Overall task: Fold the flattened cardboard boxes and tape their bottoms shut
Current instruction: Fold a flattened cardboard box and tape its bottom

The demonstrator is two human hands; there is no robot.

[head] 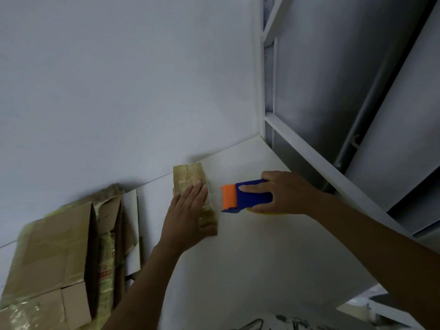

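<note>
if the left hand [188, 210], laid flat with straight fingers on the small box [189, 176], lets up, the box could skid on the smooth table [262, 246] once tape pulls, leaving a crooked, wrinkled strip. the tape dispenser [247, 196], gripped by the right hand [285, 194] with forefinger along its top, sits apart at the box's 3 o'clock. the box looks brown, worn, glossy with tape. other boxes [59, 246] lie at its 8 o'clock.

On the table [250, 246], the tape dispenser [252, 198] lies just right of the box [188, 175], the cardboard stack [54, 246] left
</note>
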